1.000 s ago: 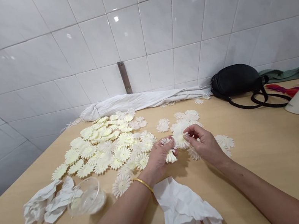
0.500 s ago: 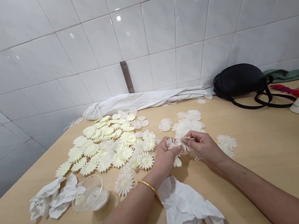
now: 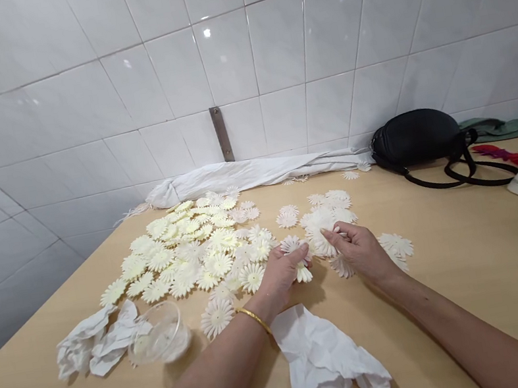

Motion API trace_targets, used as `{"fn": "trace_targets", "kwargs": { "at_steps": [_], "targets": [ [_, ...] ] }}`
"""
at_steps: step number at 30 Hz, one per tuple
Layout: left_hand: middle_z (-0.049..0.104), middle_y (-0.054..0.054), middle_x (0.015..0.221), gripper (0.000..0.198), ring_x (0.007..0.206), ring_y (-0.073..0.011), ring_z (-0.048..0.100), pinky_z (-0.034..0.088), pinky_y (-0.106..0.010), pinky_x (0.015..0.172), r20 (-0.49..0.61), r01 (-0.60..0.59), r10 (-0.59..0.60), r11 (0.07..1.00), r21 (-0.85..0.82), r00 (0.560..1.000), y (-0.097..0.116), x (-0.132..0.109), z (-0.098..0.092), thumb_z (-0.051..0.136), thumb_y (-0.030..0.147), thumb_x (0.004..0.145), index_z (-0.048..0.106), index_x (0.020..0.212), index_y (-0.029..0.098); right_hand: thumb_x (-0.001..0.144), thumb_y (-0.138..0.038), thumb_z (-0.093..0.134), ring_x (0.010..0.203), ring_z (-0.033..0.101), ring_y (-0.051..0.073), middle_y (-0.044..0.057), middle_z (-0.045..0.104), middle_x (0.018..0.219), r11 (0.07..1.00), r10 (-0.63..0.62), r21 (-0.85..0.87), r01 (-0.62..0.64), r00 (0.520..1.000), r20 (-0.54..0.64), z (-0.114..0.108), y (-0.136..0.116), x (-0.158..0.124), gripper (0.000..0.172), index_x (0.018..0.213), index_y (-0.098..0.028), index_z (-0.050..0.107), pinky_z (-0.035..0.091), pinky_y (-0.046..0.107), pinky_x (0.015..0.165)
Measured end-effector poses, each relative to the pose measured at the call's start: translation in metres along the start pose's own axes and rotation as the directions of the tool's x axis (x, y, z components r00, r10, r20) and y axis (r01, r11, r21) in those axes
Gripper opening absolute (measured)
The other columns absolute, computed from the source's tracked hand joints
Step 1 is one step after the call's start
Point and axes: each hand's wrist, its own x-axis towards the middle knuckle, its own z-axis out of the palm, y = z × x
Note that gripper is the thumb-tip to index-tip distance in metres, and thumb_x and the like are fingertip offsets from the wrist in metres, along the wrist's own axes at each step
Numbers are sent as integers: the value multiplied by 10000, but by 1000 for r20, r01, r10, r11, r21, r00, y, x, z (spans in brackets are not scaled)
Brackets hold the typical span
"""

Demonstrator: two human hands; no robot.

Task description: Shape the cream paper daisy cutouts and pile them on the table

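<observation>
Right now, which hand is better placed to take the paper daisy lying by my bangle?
Left, probably: your left hand sits just beside that paper daisy, while your right hand is farther off. But the left holds another daisy.

Handicraft workspace in a tiled room: glazed white tiles [image 3: 233, 45] line the walls behind a pale wooden table [image 3: 457, 266] heaped with cut-out craft daisies [image 3: 185, 260]. A black bag [image 3: 414, 140] and a rolled white cloth [image 3: 246, 175] sit against the wall, below a metal bracket [image 3: 222, 133]. Crumpled tissue [image 3: 325, 356] lies nearby.
</observation>
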Motion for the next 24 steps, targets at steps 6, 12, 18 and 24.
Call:
{"fn": "trace_targets", "kwargs": {
  "at_steps": [6,12,18,24],
  "targets": [
    [520,-2,533,135,451,-92,458,315,-216,439,-40,58,-59,998,-36,997,-1,3,-2,606,234,627,504,667,155,748,-414,528,497,317,86,-53,374,543,987,49,148,-56,998,49,3,10,1,277,624,-190,422,260,215,461],
    [532,22,545,265,495,-96,492,357,-216,510,-27,-33,32,998,-57,999,1,0,-3,690,216,559,509,746,167,706,-425,581,503,376,93,-47,437,578,963,98,238,-125,988,123,7,9,-2,254,756,-193,490,292,204,449],
    [553,10,562,318,491,-92,490,369,-229,530,29,-12,15,994,-109,999,7,-4,0,736,274,532,542,751,151,742,-412,546,494,336,86,-42,418,553,994,30,101,-44,990,137,9,6,-5,247,682,-176,506,269,215,456],
    [526,2,515,289,452,-80,455,327,-215,468,119,67,-67,998,3,991,5,-5,1,735,326,533,570,659,124,763,-402,515,482,301,81,-56,350,516,997,-25,-76,31,997,75,10,0,-7,275,617,-184,434,259,215,456]
  ]
}}
